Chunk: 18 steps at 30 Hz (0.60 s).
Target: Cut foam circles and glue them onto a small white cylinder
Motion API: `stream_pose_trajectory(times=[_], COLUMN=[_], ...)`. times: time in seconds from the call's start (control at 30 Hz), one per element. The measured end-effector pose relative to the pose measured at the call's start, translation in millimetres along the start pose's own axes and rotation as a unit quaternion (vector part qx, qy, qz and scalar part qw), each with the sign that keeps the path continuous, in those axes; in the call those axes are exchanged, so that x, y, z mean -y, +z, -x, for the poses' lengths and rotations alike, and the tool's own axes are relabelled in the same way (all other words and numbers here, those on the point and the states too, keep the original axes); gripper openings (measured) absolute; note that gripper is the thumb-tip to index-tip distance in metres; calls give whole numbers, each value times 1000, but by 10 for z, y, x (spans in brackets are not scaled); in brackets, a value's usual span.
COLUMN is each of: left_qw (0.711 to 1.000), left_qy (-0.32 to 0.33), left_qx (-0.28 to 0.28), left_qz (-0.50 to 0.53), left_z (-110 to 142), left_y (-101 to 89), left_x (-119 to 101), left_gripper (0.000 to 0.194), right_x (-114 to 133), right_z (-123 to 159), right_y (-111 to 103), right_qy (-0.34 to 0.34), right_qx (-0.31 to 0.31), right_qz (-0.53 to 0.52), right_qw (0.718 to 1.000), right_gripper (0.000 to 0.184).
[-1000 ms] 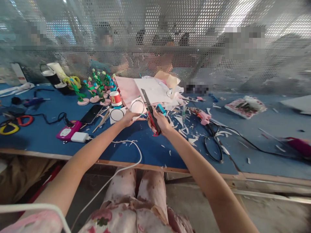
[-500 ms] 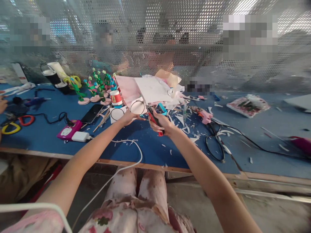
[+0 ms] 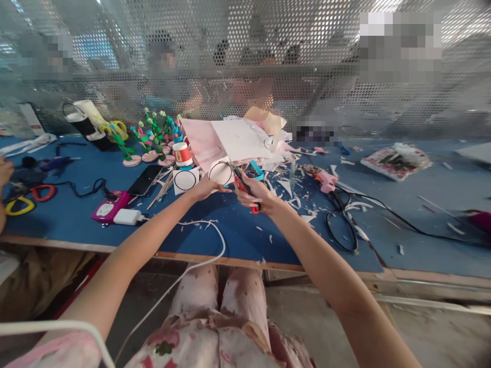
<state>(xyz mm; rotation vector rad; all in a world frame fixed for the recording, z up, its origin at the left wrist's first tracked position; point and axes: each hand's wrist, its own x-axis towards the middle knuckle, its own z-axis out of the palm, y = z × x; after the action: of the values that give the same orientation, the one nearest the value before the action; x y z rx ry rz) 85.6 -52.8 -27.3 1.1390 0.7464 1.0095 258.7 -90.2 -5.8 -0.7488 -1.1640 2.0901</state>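
At the centre of the frame, a person's left hand [image 3: 205, 189] pinched a white paper piece [image 3: 220, 174] marked with a black circle, holding its lower left edge. Just to the right, the right hand [image 3: 252, 192] was closed around red-and-black scissors [image 3: 241, 183], their blades pointing up and left at the paper's right side; contact could not be made out. A second circle-marked card [image 3: 185, 180] lay left of centre, below a red-and-white cup [image 3: 181, 155]. A pink sheet [image 3: 197, 137] and a white sheet [image 3: 241, 138] lay above the hands, and pale scraps [image 3: 285, 186] littered the blue table [image 3: 230, 230] to the right. Another person's hand [image 3: 4, 171] showed at the far left edge.
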Motion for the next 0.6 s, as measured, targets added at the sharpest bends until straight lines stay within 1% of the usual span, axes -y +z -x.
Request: stream_pose_trajectory(times=[0.13,0.2,0.27,0.37,0.43,0.53,0.6], left_qw=[999,999,998,994,990,987,987], left_qy=[-40,-46,-48,-73,-79,-50,-35], left_qx=[4,-2,-17,-42,-65,-97,-103], left_qz=[-7,3,30,72,96,117,114], left_z=[45,47,30,-15,-42,-57,-51], left_y=[60,80,92,101,101,92,82], left_x=[-15,-17,-15,-15,-23,-55,-86], left_gripper=[69,65,54,30,22,28,35], right_x=[-2,3,13,31,39,40,35], right_z=[-27,-40,-49,-55,-54,-46,-38], right_y=[-36,-37,-20,22,45,64,73], right_qy=[15,20,16,10,16,31,36], right_qx=[2,0,-13,-42,-52,-48,-45], right_qz=[2,-4,-14,-28,-34,-34,-28], right_qw=[1000,1000,1000,999,998,998,998], right_gripper=[57,57,57,57,57,57,57])
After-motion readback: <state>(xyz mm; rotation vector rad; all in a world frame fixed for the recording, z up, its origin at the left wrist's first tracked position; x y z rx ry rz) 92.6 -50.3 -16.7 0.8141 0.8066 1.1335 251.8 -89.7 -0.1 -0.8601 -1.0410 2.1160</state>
